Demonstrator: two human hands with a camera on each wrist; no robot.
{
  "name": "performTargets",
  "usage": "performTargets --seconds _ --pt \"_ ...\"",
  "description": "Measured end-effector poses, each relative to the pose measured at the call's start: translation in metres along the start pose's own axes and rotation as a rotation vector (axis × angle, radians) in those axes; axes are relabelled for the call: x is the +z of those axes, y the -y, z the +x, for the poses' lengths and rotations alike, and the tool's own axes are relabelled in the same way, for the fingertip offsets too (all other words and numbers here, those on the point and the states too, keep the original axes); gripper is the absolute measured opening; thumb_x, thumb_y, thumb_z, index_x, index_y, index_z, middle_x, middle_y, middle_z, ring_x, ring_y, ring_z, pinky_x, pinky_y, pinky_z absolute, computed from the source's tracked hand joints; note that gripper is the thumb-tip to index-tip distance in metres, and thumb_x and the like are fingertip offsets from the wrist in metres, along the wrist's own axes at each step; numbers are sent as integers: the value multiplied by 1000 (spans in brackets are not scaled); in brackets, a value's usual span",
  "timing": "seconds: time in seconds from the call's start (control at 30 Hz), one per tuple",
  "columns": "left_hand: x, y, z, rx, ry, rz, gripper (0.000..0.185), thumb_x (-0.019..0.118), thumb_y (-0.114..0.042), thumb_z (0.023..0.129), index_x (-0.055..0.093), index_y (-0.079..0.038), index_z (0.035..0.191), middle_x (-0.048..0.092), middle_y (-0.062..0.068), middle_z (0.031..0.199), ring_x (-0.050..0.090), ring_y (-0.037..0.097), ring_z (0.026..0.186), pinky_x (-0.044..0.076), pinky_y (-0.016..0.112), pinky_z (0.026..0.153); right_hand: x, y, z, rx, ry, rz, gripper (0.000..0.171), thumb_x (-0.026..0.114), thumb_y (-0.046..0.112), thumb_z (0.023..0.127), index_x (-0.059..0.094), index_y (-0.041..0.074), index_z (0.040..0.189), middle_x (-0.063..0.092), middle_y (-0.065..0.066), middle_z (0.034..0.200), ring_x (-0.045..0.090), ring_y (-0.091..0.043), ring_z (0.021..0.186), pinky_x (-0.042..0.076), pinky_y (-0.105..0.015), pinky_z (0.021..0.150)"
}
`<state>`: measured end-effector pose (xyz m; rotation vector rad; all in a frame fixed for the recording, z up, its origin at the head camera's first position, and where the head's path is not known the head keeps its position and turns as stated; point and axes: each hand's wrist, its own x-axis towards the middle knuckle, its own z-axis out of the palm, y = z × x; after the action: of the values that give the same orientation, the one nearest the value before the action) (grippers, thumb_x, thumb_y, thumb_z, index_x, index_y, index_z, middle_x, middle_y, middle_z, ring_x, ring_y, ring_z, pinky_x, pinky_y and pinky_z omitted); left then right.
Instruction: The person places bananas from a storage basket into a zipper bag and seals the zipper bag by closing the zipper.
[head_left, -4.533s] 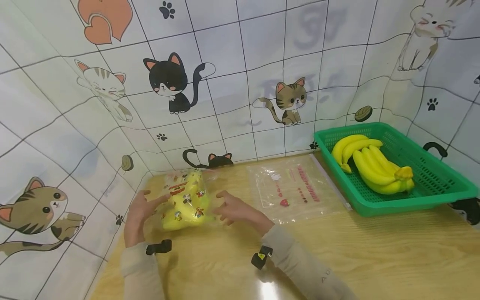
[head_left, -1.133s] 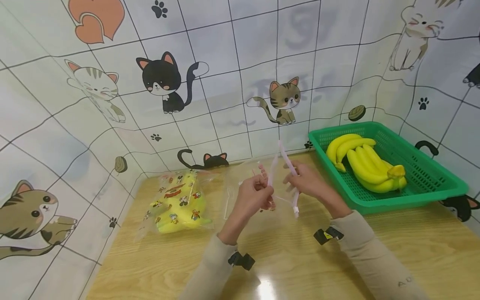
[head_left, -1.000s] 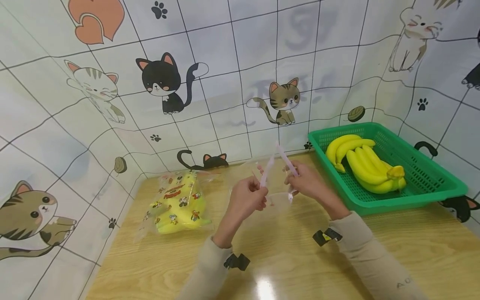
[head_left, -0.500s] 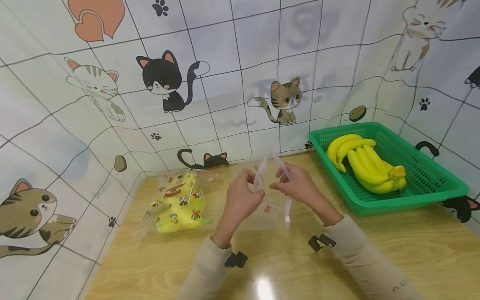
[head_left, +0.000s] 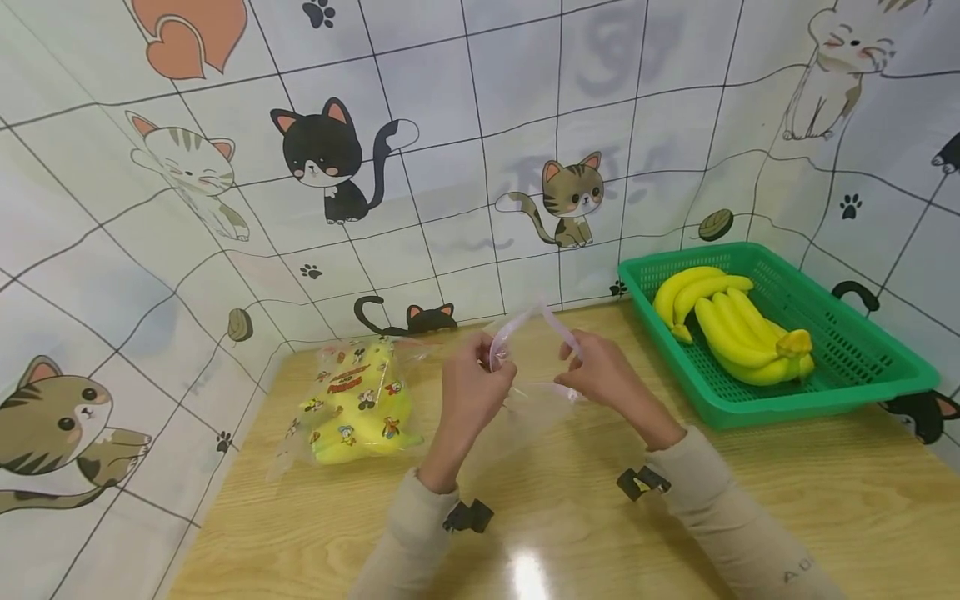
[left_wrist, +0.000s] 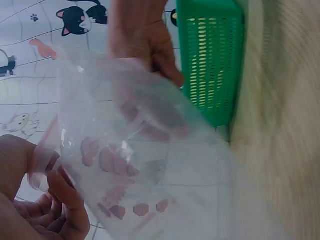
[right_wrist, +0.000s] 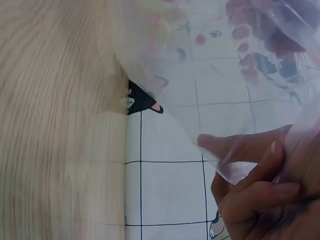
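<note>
A clear zip bag (left_wrist: pixel 145 175) with a pink zip edge and reddish print hangs between my two hands, its mouth spread apart. My left hand (head_left: pixel 476 385) pinches the left side of the pink edge; the left wrist view shows thumb and finger on it. On the opposite side my right hand (head_left: pixel 600 371) grips the other edge, its fingers (right_wrist: pixel 255 197) curled around the film in the right wrist view. Nothing shows inside the bag. To the left lies another printed clear bag (head_left: pixel 360 400), filled with yellow bananas.
At the right stands a green plastic basket (head_left: pixel 832 400) with bunches of bananas (head_left: pixel 750 333) in it. The wooden table (head_left: pixel 585 542) runs up to a wall covering (head_left: pixel 450 100) printed with cats, along the back and sides.
My hands have gone from beside the filled bag on the left to the flat bag, which is now lifted. Lately the left hand has drawn its edge leftward, widening the mouth.
</note>
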<state>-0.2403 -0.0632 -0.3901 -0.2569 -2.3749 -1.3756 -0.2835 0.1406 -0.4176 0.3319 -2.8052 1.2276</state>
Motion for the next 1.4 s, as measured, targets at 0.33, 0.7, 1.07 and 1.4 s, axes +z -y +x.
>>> performTargets --seconds 0.33,0.7,1.07,1.4 --pt "-23 -14 -4 129 -127 221 9 64 -3 81 63 -11 81 54 0 59 43 12 51 31 25 49 -16 -1 -2 80 75 -124 33 77 7 84 64 -4 113 71 -18 95 63 -23 72 51 -28 57" --pt "-31 -18 -5 158 -13 406 11 74 -15 87 64 -12 89 46 -5 48 37 9 41 27 25 42 -32 -11 -2 79 152 -67 31 79 10 84 64 -4 108 71 -19 95 65 -20 67 54 -28 56" --pt "-19 -2 5 180 201 -254 28 59 -3 94 68 -11 119 49 2 47 45 16 33 40 30 34 -22 1 -7 -38 163 117 20 67 16 97 72 1 109 76 -9 85 61 -17 65 52 -30 54" --pt "-24 -2 6 -85 134 -373 25 56 -4 91 68 -13 111 49 -2 47 44 15 33 39 26 35 -28 7 -8 -108 192 158 36 61 36 104 66 5 123 74 -18 100 60 -18 52 53 -31 47"
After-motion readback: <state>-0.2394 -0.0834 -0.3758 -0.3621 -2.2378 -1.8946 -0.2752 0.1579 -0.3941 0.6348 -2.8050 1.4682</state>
